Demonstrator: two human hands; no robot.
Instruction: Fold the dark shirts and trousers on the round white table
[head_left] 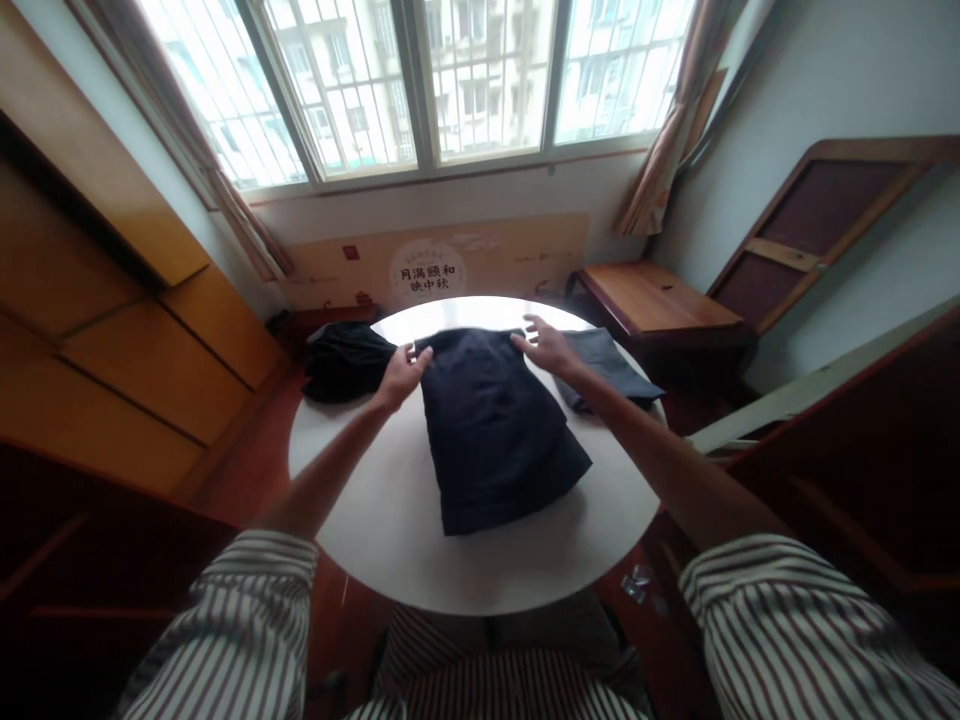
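A dark navy folded garment, perhaps trousers, lies on the round white table, its wider end toward me. My left hand is at its far left corner, with a gap between thumb and fingers. At the far right corner is my right hand, fingers spread and thumb at the cloth's edge. Neither hand closes on the fabric, though whether the fingertips touch it is hard to tell. A crumpled black cloth sits left of my left hand. Folded grey cloth lies right of the garment, partly behind my right forearm.
A low wooden table stands beyond the white table at the right. Yellow-brown cabinets line the left side. Along the far wall, under barred windows, is a printed banner. Something small and shiny lies at the lower right.
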